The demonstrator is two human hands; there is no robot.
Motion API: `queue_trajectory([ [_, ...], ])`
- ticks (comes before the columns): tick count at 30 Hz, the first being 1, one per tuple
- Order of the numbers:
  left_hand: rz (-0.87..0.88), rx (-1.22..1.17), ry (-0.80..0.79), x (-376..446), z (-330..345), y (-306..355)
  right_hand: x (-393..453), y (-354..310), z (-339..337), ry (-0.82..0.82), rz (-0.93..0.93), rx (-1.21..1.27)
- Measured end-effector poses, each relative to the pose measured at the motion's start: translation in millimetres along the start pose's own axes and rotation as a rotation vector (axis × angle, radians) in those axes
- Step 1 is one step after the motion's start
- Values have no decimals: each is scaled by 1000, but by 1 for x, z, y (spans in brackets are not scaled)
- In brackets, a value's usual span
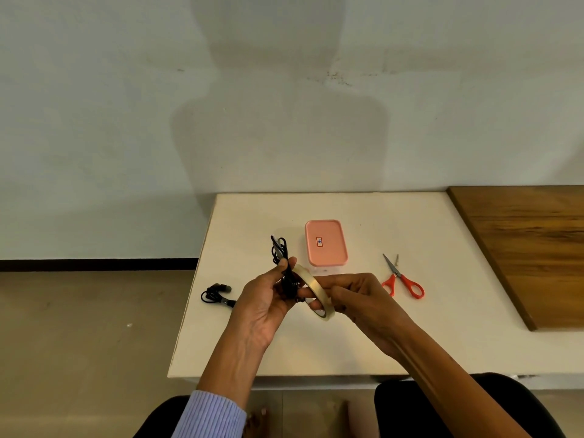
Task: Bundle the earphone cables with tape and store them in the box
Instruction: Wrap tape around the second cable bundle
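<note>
Plain pale wall (126,121) with scuffs and a broad soft shadow in the middle, dark skirting strip (94,264) at its base on the left, tan floor (79,343) below, white surface (347,343) against the wall, wooden board (531,248) on its right side

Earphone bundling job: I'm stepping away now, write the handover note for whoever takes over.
Left hand grips a coiled black earphone cable above the table. Right hand holds the tape roll against that coil.
Second earphone cable lies coiled at the table's left edge, with no tape visible on it. Pink box sits behind the hands, lid on. Red scissors lie to the right.
Done: nothing stored.
Left: tape and cut this coil, bundle the second, open the box, put both inside.
</note>
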State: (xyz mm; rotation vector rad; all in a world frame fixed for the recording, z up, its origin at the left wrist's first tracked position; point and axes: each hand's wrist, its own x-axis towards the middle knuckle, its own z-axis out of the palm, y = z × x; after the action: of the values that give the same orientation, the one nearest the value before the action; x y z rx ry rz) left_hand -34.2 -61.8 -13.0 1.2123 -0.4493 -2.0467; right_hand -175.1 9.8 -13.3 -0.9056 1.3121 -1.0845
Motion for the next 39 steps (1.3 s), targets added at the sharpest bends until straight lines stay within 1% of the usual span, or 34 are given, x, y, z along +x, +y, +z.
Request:
queue_trajectory([
  [3, 10, -21, 2, 1, 0, 0, 1, 2, 2, 22, -4, 15],
  [7, 17, -4, 16, 1, -2, 2, -5, -2, 1, -27, 27, 48],
  [13, 48, 55, 5, -2, -2, -3, -7, -1, 4, 126, 43, -51],
  [16, 49, 178, -70, -6, -2, -4, -7, -2, 1, 193, 28, -68],
  [18, 75, 298, -106, -10, -1, -7, -8, -4, -1, 171, 28, -106],
  [21, 197, 423, -54, -14, 2, -12, -10, -4, -2, 116, 40, -143],
  [25, 235, 319, -29, -17, 6, -15, -11, -2, -1, 166, 46, -91],
  [28, 238, 239, -19, -17, 9, -17, -7, 1, -1, 203, 105, -141],
  [32, 222, 163, -7, -15, 9, -17, -3, 3, 1, 127, 167, -199],
  [34, 202, 135, 2, -15, 9, -17, -2, 4, 2, 125, 168, -175],
  [39, 189, 95, 23, -13, 11, -17, -3, 4, 6, 219, 151, -40],
])
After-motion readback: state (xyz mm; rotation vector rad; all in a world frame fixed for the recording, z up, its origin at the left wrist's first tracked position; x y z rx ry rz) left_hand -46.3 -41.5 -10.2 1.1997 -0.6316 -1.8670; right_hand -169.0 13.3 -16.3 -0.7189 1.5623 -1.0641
